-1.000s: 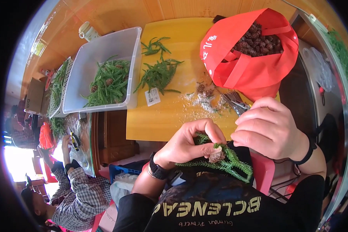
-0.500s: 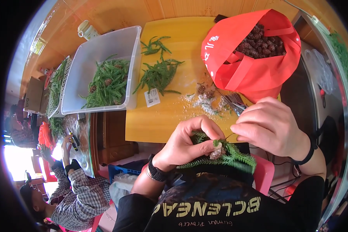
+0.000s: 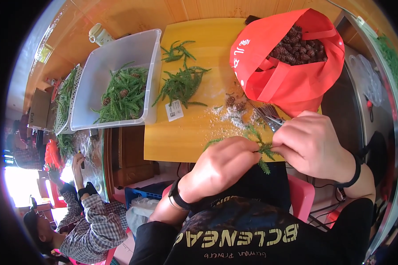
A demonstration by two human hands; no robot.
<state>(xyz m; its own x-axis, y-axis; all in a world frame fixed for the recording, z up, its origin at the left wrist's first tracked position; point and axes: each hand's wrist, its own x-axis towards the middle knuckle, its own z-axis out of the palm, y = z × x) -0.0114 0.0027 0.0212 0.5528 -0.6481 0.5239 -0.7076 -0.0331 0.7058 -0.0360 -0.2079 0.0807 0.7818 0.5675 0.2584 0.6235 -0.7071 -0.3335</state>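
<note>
Over the table's front edge, my left hand (image 3: pixel 225 161) is closed on a green artificial pine sprig (image 3: pixel 266 152), whose needled tips stick out past the fingers. The pinecone on the sprig is hidden by that hand. Close beside it on the right, my right hand (image 3: pixel 311 143) pinches what looks like a thin wire at the sprig's stem; the fingers cover most of it. Just beyond my right hand lies a bundle of thin metal wires (image 3: pixel 268 115). Loose pinecones (image 3: pixel 235 104) and white flakes (image 3: pixel 230 115) are scattered to its left.
A red bag (image 3: pixel 269 84) full of pinecones (image 3: pixel 298 48) stands at the far right of the yellow table (image 3: pixel 199 148). Green sprigs (image 3: pixel 183 86) and a white label (image 3: pixel 174 110) lie near a clear plastic bin (image 3: pixel 77 108) of sprigs. At left, another person (image 3: pixel 90 221) works at a second table.
Both hands have turned the sprig, so its tips now point up and down between them. My left hand has rolled over, back upward, covering the pinecone. The other person's hand has shifted slightly.
</note>
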